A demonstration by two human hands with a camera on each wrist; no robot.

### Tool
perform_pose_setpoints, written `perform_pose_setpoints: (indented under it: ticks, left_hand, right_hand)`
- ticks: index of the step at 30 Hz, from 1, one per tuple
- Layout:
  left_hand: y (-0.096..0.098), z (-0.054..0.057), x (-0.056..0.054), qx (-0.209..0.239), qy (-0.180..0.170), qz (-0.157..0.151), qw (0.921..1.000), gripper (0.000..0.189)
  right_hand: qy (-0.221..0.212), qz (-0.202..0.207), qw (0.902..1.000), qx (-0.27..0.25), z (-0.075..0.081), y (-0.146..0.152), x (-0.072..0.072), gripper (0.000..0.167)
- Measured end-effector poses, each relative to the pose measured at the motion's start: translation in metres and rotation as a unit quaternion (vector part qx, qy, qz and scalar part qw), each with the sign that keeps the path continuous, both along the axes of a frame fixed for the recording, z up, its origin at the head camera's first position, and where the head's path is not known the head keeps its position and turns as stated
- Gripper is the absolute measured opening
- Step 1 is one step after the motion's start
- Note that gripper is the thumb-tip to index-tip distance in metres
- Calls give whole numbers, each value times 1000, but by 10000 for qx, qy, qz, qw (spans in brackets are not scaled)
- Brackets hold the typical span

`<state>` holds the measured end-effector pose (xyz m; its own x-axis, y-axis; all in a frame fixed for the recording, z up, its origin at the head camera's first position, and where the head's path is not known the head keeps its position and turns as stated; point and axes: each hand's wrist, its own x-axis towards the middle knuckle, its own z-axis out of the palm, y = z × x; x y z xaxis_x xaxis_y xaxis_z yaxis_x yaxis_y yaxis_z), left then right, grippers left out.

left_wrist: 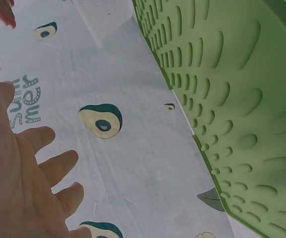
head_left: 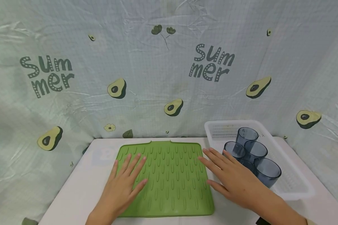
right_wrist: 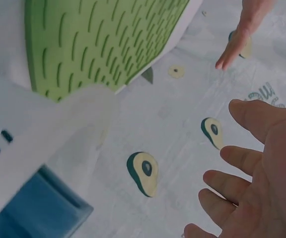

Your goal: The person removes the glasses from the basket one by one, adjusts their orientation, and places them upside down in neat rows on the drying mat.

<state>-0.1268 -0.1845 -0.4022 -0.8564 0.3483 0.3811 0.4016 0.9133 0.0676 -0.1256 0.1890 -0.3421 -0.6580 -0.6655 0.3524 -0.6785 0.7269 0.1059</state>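
Green mat [head_left: 169, 175]: lies flat on the white table [head_left: 73, 193], partly beneath the left fingers and stretching across toward the right fingertips, ridges facing up.
Left hand [head_left: 119, 189]: fingers straight and spread, thumb well out, nothing held; it hovers over the mat's left part.
Right hand [head_left: 236, 181]: fingers extended with small gaps, thumb apart, holding nothing; its tips point at the mat's right edge.
Blue glasses [head_left: 267, 173]: clustered rims up, just past the right hand's knuckles, on the side away from the left hand; the hand partly hides them, so the count is uncertain. Any grip would likely go best from above, thumb and fingers opposed on one glass, lifted straight and slowly, since neighbouring rims could knock.
White basket [head_left: 222, 129]: surrounds the glasses; its near-left edge runs under the right hand, so those fingers should rise over it before travelling sideways.
Mat middle: open room between the two sets of fingertips, ample for sideways movement.
Printed cloth [head_left: 146, 62]: hangs beyond all the fingertips, probably limiting forward reach.
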Motion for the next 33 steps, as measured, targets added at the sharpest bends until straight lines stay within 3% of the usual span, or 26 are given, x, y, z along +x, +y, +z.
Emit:
perform_pose_setpoints:
  ticks: [7,19,25,33]
  left_hand:
    - [2,0,-1,-13,179,-64,9998,69]
    - [12,-1,-6,157,386,-621,9972,68]
    - [21,2,-7,662,59,-901,9937,67]
    - [33,7,-10,991,-212,-1046,9893,67]
  right_hand:
    - [69,-178,9994,284,12,13,-2,67]
    - [315,-302,9988,202,27,30,-8,60]
    - [287,-391,9988,51,33,39,-14,57]
    - [201,-598,9980,43,40,53,-25,63]
